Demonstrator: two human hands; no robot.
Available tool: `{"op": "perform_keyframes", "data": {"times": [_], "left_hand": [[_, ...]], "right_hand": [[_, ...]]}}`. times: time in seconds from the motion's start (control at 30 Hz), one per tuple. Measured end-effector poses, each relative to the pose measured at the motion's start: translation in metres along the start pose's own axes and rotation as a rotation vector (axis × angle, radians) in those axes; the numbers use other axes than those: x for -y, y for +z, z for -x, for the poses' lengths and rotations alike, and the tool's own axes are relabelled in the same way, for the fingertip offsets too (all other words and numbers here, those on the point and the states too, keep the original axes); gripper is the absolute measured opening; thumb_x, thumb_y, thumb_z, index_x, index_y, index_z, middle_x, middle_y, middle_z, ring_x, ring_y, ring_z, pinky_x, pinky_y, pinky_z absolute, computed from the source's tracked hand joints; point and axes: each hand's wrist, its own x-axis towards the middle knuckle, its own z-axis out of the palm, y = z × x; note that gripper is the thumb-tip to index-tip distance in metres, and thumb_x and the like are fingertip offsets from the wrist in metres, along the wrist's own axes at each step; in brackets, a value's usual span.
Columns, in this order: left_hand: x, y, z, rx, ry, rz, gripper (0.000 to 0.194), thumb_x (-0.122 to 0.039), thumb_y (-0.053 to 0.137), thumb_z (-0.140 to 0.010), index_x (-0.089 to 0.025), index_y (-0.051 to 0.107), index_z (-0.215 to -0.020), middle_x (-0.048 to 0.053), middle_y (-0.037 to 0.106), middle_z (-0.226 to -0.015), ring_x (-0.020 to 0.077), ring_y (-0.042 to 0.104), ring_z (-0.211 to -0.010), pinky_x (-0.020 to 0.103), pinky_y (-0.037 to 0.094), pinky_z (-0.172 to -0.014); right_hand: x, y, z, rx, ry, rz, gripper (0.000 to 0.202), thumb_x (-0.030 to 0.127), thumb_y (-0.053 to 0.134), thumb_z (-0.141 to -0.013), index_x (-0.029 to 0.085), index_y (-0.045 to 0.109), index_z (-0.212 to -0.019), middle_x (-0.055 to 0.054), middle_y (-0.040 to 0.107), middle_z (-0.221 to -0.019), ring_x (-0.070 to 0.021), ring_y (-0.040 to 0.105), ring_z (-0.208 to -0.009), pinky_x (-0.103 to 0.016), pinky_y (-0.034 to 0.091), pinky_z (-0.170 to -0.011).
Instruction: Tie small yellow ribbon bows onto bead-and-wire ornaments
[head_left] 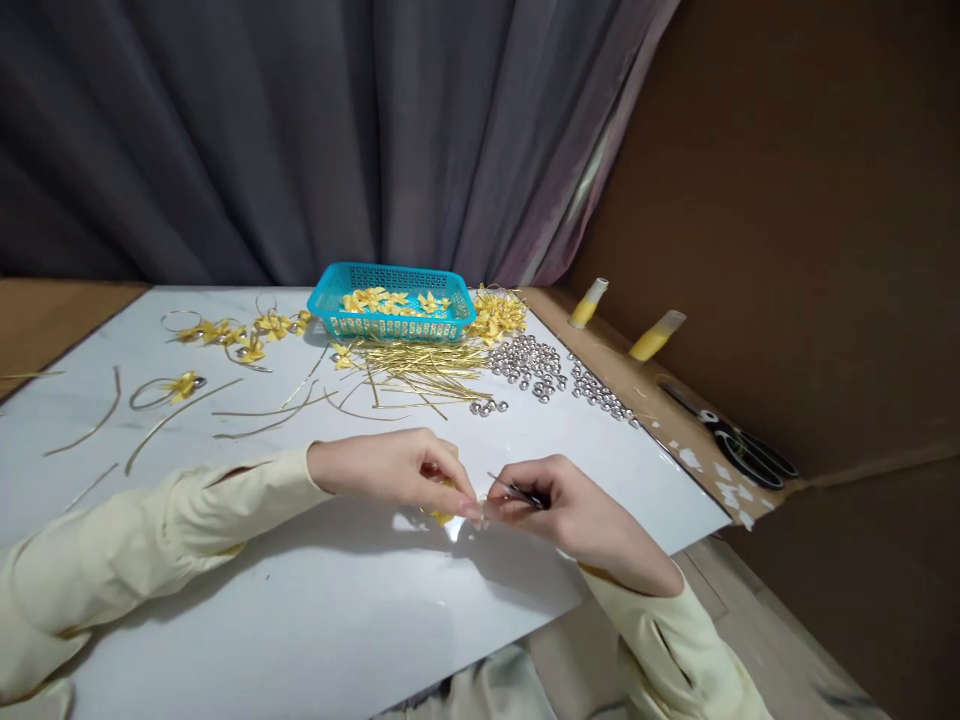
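Note:
Over the near part of the white table, my left hand (431, 475) pinches a small yellow ribbon flower (441, 516), mostly hidden under the fingers. My right hand (559, 505) is closed, its fingertips meeting those of my left hand at the flower's pale end. A thin dark metal tool (517, 490) with a pointed tip lies in the right fingers; its kind is hard to make out. What exactly sits between the fingertips is hidden.
A blue basket (390, 330) with yellow flowers stands at the back, beside a flower pile (499, 315). Gold wires (427, 370) and silver beads (529, 362) lie before it. Wired flowers (182, 387) rest left; glue bottles (589, 303) and scissors (739, 440) lie right.

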Motion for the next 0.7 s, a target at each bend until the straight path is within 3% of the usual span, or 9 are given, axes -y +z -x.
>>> {"op": "perform_keyframes", "data": {"times": [0.13, 0.23, 0.3, 0.5, 0.7], "left_hand": [[0.004, 0.008, -0.004, 0.027, -0.018, 0.151, 0.021, -0.032, 0.059, -0.080, -0.014, 0.070, -0.080, 0.000, 0.060, -0.070, 0.0091, 0.049, -0.062, 0.019, 0.036, -0.057], [0.006, 0.011, -0.002, -0.011, -0.056, 0.247, 0.023, -0.033, 0.056, -0.082, -0.013, 0.066, -0.077, 0.000, 0.060, -0.067, 0.0097, 0.050, -0.063, 0.019, 0.038, -0.061], [0.008, 0.013, 0.001, -0.083, -0.088, 0.286, 0.026, -0.036, 0.056, -0.082, -0.013, 0.066, -0.077, 0.000, 0.060, -0.068, 0.0100, 0.050, -0.063, 0.020, 0.038, -0.061], [0.015, 0.023, 0.009, -0.226, -0.121, 0.426, 0.021, -0.032, 0.056, -0.082, -0.014, 0.065, -0.080, 0.001, 0.061, -0.075, 0.0108, 0.051, -0.066, 0.022, 0.039, -0.063], [0.013, 0.030, 0.010, -0.297, -0.159, 0.561, 0.022, -0.034, 0.056, -0.083, -0.014, 0.062, -0.077, -0.001, 0.055, -0.067, 0.0090, 0.046, -0.059, 0.021, 0.036, -0.058]], "right_hand": [[-0.003, -0.004, 0.000, 0.004, 0.024, -0.034, 0.015, 0.027, 0.058, -0.075, 0.012, 0.062, -0.076, 0.004, 0.045, -0.059, -0.0081, 0.036, -0.056, -0.022, 0.028, -0.053], [-0.005, -0.008, 0.005, -0.162, 0.063, -0.145, 0.031, 0.035, 0.069, -0.070, 0.014, 0.059, -0.091, 0.007, 0.043, -0.056, -0.0069, 0.035, -0.053, -0.020, 0.026, -0.048], [-0.009, -0.010, 0.012, -0.208, 0.122, -0.237, 0.034, 0.044, 0.066, -0.073, 0.015, 0.058, -0.088, 0.008, 0.037, -0.053, -0.0049, 0.028, -0.047, -0.019, 0.019, -0.043], [-0.024, 0.009, 0.031, 0.118, 0.286, -0.774, 0.038, 0.049, 0.053, -0.084, 0.012, 0.061, -0.084, 0.008, 0.038, -0.048, -0.0004, 0.012, -0.036, -0.017, 0.009, -0.034], [-0.028, 0.033, 0.024, 0.274, 0.335, -1.054, 0.042, 0.050, 0.050, -0.086, 0.010, 0.063, -0.087, 0.008, 0.039, -0.046, -0.0007, 0.012, -0.036, -0.015, 0.008, -0.033]]}}
